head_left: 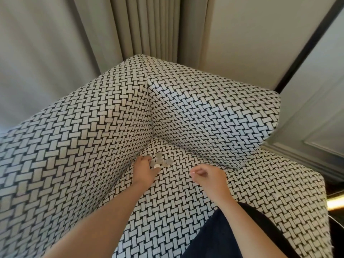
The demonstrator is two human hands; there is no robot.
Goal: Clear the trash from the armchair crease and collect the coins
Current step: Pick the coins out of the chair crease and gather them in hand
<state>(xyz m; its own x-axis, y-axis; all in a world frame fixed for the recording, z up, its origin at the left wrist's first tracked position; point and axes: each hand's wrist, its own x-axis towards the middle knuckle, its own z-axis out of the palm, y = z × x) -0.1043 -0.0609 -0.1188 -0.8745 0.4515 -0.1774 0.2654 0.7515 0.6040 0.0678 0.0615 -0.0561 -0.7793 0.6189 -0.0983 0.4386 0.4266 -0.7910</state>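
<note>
Several silver coins (161, 162) lie in a small cluster on the armchair seat (173, 198), close to the corner where backrest and armrest meet. My left hand (144, 171) rests on the seat at the cluster's left edge, fingertips touching the nearest coins. My right hand (208, 175) hovers just right of the coins with fingers curled inward; I cannot see anything held in it. No trash shows in the crease (151, 138).
The armchair has black-and-white woven-pattern fabric; its left wall (74, 136) and right cushion (214, 118) rise around the seat corner. Grey curtains (149, 27) hang behind. A dark garment (229, 237) covers my lap at the bottom right.
</note>
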